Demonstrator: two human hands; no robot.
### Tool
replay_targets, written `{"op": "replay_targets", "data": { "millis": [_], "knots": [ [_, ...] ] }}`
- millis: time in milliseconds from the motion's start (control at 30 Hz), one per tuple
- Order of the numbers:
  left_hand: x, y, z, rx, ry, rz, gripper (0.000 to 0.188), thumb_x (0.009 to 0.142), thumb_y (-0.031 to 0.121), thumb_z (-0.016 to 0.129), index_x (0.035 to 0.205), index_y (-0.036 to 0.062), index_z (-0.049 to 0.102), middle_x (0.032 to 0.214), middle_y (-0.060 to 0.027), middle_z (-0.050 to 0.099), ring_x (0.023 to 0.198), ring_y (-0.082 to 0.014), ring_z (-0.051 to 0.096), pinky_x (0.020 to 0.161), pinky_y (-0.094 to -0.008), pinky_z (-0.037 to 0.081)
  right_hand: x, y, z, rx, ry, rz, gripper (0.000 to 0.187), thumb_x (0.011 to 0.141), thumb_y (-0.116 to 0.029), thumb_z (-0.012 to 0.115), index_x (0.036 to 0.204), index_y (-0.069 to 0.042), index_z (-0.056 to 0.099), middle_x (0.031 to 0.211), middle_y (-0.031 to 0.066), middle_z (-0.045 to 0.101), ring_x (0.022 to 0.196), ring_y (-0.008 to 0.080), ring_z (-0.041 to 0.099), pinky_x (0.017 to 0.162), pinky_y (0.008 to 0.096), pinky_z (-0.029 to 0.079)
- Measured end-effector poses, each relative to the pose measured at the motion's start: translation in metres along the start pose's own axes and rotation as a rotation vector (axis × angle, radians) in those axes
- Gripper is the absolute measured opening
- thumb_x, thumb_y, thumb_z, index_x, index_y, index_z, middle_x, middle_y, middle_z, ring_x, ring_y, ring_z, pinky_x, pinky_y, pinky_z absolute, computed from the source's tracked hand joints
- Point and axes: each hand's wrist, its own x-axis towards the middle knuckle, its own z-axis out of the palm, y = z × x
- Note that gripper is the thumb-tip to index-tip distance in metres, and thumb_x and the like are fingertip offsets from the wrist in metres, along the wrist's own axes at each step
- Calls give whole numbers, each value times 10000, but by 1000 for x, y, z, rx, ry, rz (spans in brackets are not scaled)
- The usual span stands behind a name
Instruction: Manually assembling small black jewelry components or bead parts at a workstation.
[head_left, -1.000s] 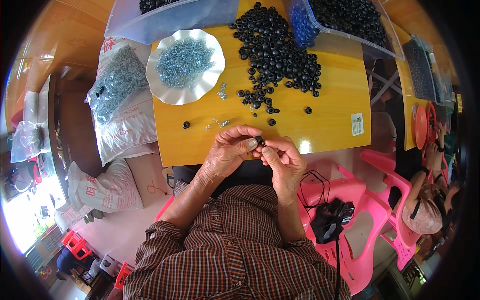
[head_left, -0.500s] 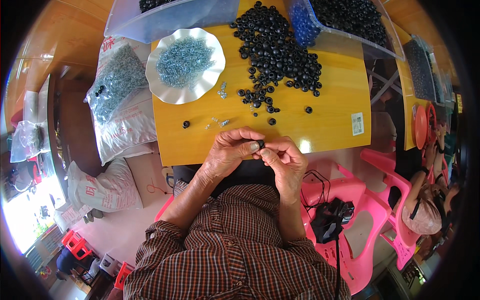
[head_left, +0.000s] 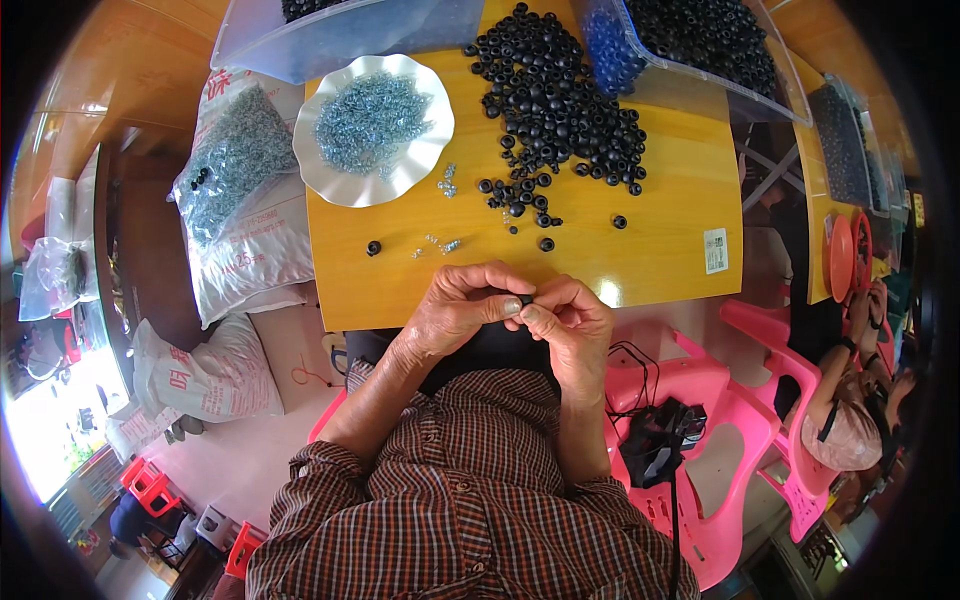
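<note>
Fingertips of my left hand (head_left: 462, 308) and my right hand (head_left: 570, 325) meet just off the table's near edge, pinching a small round black piece (head_left: 526, 299) between them. Fingers cover most of it. Beyond my hands, a single black piece with a hole (head_left: 546, 244) lies on the yellow table (head_left: 660, 262). A large heap of similar black pieces (head_left: 555, 110) spreads further back. Left of it stands a white scalloped plate (head_left: 320, 185) with a pile of small clear bluish pieces (head_left: 365, 125). A few clear pieces (head_left: 448, 246) lie loose near my left hand.
Clear plastic bins (head_left: 690, 88) stand at the far side, one with black pieces. White sacks (head_left: 255, 270) and a bag of clear pieces (head_left: 235, 160) sit left. Pink chairs (head_left: 735, 450) are at right, one holding a black bag (head_left: 655, 445). Another person (head_left: 850, 420) sits further right.
Both hands stay together at the same place, with only slight finger movement around the black piece. The view has shifted very slightly; the pieces on the table lie as before.
</note>
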Motion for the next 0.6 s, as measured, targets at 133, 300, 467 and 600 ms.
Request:
{"op": "replay_targets", "data": {
  "millis": [133, 300, 467, 600],
  "knots": [
    [-3, 7, -1, 55, -14, -17, 171, 858, -22, 634, 1027, -35, 659, 920, -90, 630, 756, -144, 619, 681, -260, 538, -1, 0, 0, 52, -39, 65, 110, 804, 54, 704, 802, 22, 599, 752, 78, 621, 688, 152, 637, 575, 223, 473],
    [-8, 9, 0, 51, -10, -2, 181, 869, -4, 629, 1045, -39, 654, 926, -92, 632, 754, -147, 622, 675, -257, 534, -1, 3, 4, 92, -65, 103, 105, 808, 47, 703, 806, 22, 601, 759, 80, 630, 699, 159, 645, 572, 223, 472],
    [-14, 4, -8, -108, 12, -30, 203, 874, 19, 628, 1070, -32, 645, 944, -118, 632, 749, -158, 615, 669, -263, 523, -2, 6, 2, 23, -18, 101, 69, 840, 7, 691, 864, 13, 627, 744, 34, 603, 640, 77, 569, 571, 196, 460],
    [-15, 2, -11, -337, -14, -8, 202, 880, 62, 637, 1066, -15, 646, 928, -135, 616, 725, -167, 571, 625, -273, 462, 0, 3, 7, -140, 85, 78, 56, 870, -22, 663, 899, 6, 625, 765, 8, 585, 617, 56, 520, 541, 192, 421]
  ]
}}
